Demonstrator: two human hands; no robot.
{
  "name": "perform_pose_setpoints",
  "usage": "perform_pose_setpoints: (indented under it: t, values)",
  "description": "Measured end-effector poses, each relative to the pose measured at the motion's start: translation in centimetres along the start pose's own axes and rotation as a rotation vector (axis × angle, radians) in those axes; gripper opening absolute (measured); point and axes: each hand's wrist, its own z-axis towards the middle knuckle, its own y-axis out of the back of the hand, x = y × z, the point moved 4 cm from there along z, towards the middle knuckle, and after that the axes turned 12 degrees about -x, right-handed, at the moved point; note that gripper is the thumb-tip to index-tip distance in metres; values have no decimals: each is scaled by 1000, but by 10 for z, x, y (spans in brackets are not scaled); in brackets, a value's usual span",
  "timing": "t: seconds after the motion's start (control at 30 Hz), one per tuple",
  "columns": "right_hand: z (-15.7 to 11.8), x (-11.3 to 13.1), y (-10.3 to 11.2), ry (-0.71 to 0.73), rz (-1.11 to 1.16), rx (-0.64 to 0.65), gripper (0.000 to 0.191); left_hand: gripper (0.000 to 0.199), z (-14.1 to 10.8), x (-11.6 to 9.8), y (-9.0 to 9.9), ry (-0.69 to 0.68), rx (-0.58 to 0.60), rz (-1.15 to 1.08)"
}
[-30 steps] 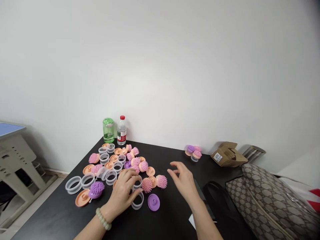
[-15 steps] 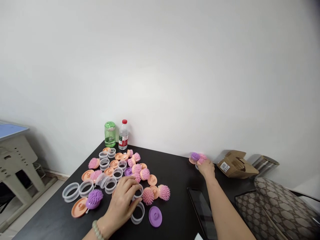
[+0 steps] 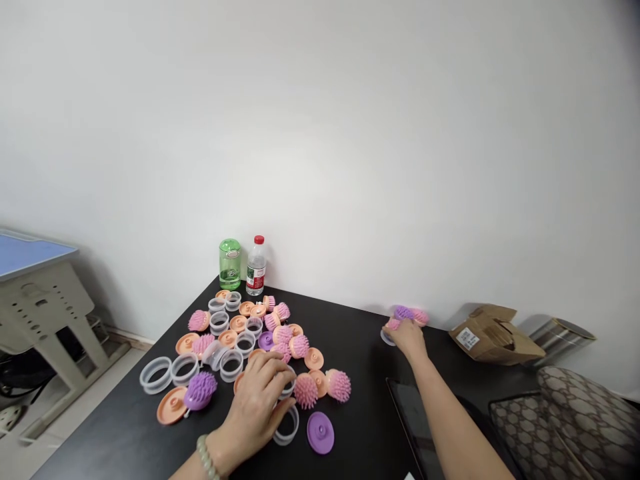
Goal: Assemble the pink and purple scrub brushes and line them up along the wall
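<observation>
Holding | left hand (image 3: 255,408) curled over clear ring (image 3: 289,389) | right hand (image 3: 407,339) clasping pink spiked brushes (image 3: 420,317)

From where I stand the worktop (image 3: 360,347) carries one green bottle (image 3: 229,265), one water bottle (image 3: 257,267), roughly eleven clear rings (image 3: 156,375), about a dozen peach discs (image 3: 173,405), some ten pink spiky heads (image 3: 305,391), two purple spiky heads (image 3: 200,391), two purple discs (image 3: 320,432), one phone (image 3: 413,417) and one cardboard box (image 3: 493,337).
</observation>
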Motion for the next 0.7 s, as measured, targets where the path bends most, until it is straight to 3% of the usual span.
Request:
perform_pose_setpoints:
  t: [0.1, 0.2, 0.33, 0.43, 0.53, 0.7]
  values:
    - [-28, 23, 2, -34, 253, 146, 32, 23, 0, -2, -1, -5, 6, -27]
    - [-80, 57, 10, 8, 574, 287, 44, 28, -2, -4, -1, 4, -7, -49]
    - [-163, 95, 23, 59, 855, 442, 53, 55, -4, -3, -1, 39, -68, -79]
    - [-209, 108, 20, -40, 1091, 584, 49, 75, -6, -2, -2, 53, -90, -106]
    - [-230, 111, 14, -71, 1175, 557, 48, 66, -7, 0, -5, 71, -74, -134]
    - [-234, 104, 13, 23, 1137, 469, 45, 44, -9, -1, -8, 89, -38, -142]
